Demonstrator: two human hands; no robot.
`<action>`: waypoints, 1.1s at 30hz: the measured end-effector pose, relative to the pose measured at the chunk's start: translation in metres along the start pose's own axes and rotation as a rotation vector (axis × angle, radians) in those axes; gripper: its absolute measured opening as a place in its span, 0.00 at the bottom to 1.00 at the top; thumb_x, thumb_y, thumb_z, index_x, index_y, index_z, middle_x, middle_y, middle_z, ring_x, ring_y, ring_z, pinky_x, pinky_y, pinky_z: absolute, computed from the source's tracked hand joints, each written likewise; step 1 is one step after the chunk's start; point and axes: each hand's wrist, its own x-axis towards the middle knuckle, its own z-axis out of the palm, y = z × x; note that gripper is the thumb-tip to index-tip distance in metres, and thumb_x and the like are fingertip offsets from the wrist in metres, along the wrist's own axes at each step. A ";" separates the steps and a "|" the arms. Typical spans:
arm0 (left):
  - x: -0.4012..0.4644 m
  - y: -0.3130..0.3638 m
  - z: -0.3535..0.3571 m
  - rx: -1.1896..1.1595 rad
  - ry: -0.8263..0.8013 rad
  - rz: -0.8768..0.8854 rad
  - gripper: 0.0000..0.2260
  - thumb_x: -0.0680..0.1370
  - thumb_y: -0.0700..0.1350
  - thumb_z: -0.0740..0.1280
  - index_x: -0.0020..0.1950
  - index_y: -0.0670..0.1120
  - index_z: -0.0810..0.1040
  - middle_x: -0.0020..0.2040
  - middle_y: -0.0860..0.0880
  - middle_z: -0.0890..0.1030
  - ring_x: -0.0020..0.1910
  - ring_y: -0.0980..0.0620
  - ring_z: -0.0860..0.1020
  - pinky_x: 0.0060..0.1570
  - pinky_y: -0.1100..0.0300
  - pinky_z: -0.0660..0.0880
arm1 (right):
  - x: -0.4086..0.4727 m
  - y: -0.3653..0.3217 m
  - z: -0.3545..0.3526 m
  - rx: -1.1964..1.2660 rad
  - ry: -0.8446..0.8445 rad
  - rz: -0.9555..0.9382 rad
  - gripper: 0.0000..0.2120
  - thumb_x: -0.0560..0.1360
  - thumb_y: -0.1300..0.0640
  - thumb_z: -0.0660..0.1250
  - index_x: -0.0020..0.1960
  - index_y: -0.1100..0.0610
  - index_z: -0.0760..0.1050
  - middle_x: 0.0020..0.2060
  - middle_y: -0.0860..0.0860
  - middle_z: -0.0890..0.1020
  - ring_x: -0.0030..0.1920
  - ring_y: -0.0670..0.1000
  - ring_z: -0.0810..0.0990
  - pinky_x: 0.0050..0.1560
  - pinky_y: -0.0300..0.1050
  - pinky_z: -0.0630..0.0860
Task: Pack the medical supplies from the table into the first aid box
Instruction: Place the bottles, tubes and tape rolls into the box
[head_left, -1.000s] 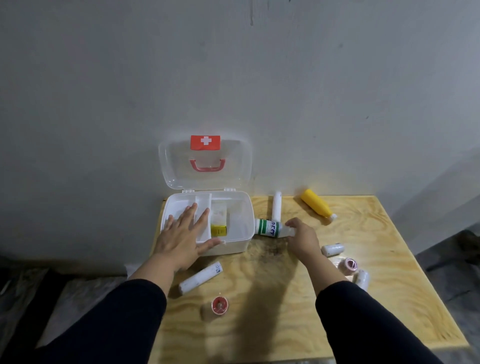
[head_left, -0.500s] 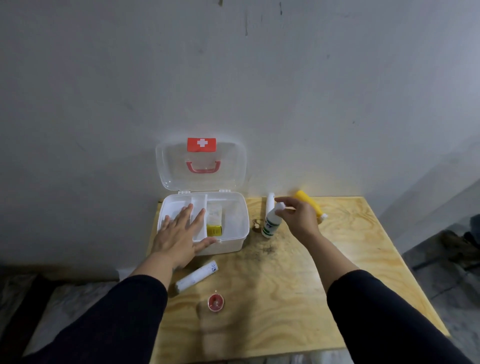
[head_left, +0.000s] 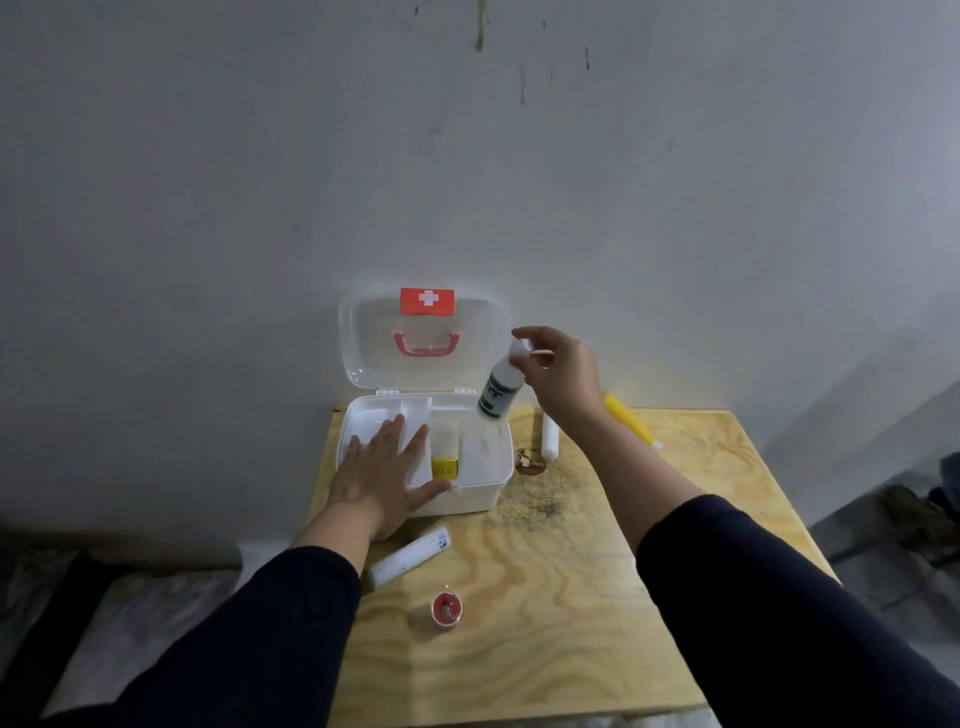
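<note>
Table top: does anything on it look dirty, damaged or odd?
Yes. A dark, sooty-looking stain marks the table just right of the box, with a small brownish bit at its upper edge. What it is cannot be told. Nothing looks spilled.

The plywood table (head_left: 597, 597) is sitting against the grey wall, its pale grain showing, with a dark smudge spreading across the middle. At the back left corner the white first aid box (head_left: 483, 493) is standing open on the wood, lid leaning up toward the wall. Just in front of the box a white tube (head_left: 410, 556) is lying at a slant, and nearer the front edge a small red-centred tape roll (head_left: 447, 609) is sitting on its own. Right of the box a small brownish object (head_left: 529, 461) is lying, too blurred to name, with a white bottle (head_left: 549, 441) lying beside it. Further right a yellow bottle (head_left: 631, 422) is lying slantwise, partly hidden.
</note>
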 end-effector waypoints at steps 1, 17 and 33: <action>-0.001 0.000 0.000 0.005 0.003 0.000 0.40 0.72 0.72 0.39 0.78 0.54 0.36 0.80 0.47 0.36 0.79 0.47 0.40 0.77 0.44 0.43 | -0.002 0.003 0.006 -0.011 -0.012 0.006 0.13 0.74 0.61 0.69 0.58 0.54 0.80 0.47 0.52 0.81 0.44 0.49 0.79 0.44 0.40 0.74; -0.004 -0.001 -0.002 -0.069 0.025 0.013 0.37 0.75 0.71 0.44 0.79 0.55 0.40 0.80 0.48 0.38 0.79 0.48 0.40 0.77 0.46 0.40 | -0.016 0.038 0.063 -0.285 -0.191 0.098 0.15 0.74 0.64 0.66 0.59 0.55 0.77 0.58 0.54 0.81 0.57 0.54 0.79 0.56 0.45 0.76; -0.057 -0.008 -0.036 -0.092 0.039 -0.142 0.30 0.82 0.59 0.51 0.80 0.48 0.49 0.81 0.50 0.49 0.80 0.52 0.47 0.78 0.47 0.43 | -0.056 0.006 0.052 -0.430 -0.456 -0.231 0.13 0.74 0.62 0.68 0.57 0.53 0.80 0.52 0.52 0.81 0.49 0.49 0.78 0.50 0.39 0.73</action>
